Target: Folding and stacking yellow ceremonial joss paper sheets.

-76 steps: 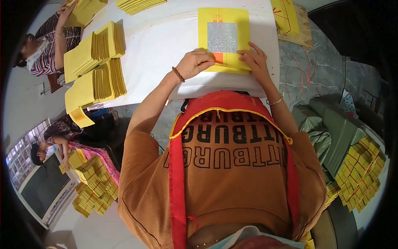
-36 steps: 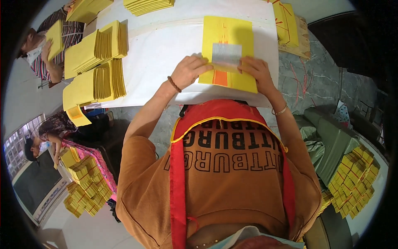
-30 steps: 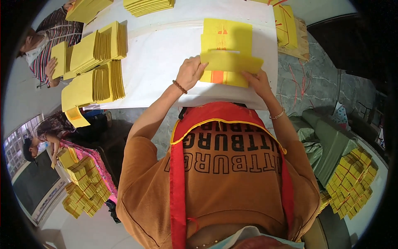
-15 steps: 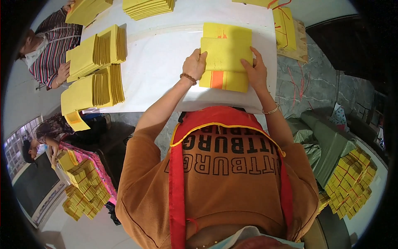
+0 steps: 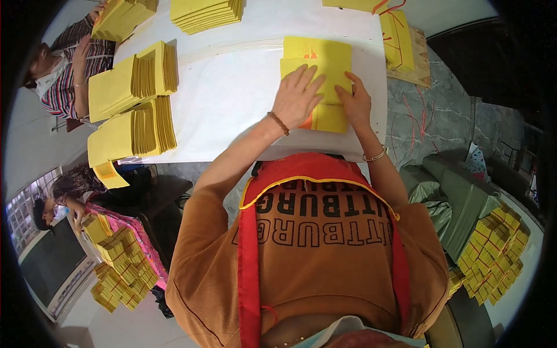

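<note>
A stack of yellow paper sheets (image 5: 325,61) lies on the white table (image 5: 232,98) in front of me. The top sheet is folded over the stack. My left hand (image 5: 297,95) lies flat on the folded sheet with fingers spread. My right hand (image 5: 355,104) presses the right part of the same sheet, fingers pointing away from me. An orange patch shows under my left hand at the near edge of the stack.
Fanned piles of yellow sheets (image 5: 136,78) stand at the table's left, with more piles (image 5: 206,13) at the far edge and a tied bundle (image 5: 397,40) at the right. Another person (image 5: 64,75) sits at the far left. Yellow bundles (image 5: 490,252) are stacked on the floor at right.
The sheet with a silver square was folded over, hiding the square. Both hands slid onto the folded sheet and now press it flat.
</note>
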`<state>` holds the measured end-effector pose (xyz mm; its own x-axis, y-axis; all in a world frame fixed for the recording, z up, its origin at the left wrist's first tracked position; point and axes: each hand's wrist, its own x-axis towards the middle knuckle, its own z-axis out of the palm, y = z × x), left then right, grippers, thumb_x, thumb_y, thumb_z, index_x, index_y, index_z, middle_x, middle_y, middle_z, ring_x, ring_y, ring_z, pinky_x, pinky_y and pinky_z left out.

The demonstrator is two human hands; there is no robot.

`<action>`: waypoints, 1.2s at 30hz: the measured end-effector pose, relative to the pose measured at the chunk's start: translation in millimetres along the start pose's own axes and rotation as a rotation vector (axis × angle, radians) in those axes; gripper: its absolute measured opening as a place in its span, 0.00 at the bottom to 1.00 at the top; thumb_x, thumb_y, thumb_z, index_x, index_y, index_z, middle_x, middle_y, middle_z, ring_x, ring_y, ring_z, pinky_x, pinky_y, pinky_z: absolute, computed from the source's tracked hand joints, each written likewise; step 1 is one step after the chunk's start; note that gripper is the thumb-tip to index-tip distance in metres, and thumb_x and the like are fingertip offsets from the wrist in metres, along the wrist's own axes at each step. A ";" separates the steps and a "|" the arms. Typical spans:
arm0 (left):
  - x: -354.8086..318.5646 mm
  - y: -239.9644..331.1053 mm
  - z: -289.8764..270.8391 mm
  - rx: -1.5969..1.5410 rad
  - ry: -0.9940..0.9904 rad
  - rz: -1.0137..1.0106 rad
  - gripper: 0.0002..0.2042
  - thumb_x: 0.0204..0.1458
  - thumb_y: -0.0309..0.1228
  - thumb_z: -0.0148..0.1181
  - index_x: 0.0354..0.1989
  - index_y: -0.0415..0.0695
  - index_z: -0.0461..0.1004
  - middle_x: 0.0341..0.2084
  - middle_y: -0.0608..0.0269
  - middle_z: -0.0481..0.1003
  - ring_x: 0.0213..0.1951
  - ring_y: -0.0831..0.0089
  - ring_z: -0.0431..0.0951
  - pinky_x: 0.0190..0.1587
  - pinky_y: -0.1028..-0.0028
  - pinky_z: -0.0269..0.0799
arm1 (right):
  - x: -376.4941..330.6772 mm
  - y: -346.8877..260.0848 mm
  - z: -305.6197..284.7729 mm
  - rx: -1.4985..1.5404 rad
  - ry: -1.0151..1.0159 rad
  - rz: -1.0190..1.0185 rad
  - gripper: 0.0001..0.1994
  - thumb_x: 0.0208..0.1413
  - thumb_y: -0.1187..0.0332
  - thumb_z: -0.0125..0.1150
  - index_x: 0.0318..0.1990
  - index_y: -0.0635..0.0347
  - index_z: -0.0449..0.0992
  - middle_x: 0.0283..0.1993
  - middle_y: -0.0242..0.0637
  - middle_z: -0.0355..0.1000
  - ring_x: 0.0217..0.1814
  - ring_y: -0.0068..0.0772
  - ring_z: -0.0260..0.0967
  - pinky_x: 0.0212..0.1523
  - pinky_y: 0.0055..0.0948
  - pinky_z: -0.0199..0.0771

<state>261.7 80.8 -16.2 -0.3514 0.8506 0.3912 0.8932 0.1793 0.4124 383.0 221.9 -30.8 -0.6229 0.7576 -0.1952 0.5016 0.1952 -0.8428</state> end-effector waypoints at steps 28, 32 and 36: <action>25.6 -10.0 2.9 0.347 -0.284 0.261 0.26 0.44 0.30 0.53 0.55 0.36 0.63 0.40 0.47 0.71 0.41 0.58 0.72 0.39 0.65 0.70 | -5.0 37.6 -38.8 0.794 0.036 0.100 0.23 0.64 0.56 0.36 0.57 0.64 0.60 0.44 0.41 0.70 0.46 0.30 0.69 0.51 0.30 0.66; 71.3 -31.7 -62.4 -0.030 -0.162 -0.070 0.23 0.42 0.27 0.56 0.51 0.43 0.67 0.27 0.54 0.75 0.30 0.55 0.73 0.34 0.61 0.71 | -9.5 56.6 -34.9 0.582 0.104 0.010 0.20 0.64 0.57 0.38 0.52 0.64 0.66 0.40 0.37 0.71 0.42 0.26 0.68 0.45 0.27 0.69; 107.8 -95.4 -53.5 0.215 0.012 0.005 0.24 0.42 0.26 0.55 0.53 0.46 0.66 0.36 0.56 0.74 0.38 0.60 0.73 0.39 0.63 0.69 | -6.7 47.9 -32.7 0.567 0.111 0.040 0.20 0.64 0.58 0.39 0.51 0.65 0.68 0.38 0.36 0.71 0.40 0.25 0.68 0.43 0.25 0.69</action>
<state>123.6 128.9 30.6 -0.3494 0.8458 0.4031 0.9336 0.2781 0.2257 430.9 246.6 -53.5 -0.5280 0.8242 -0.2047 0.1048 -0.1759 -0.9788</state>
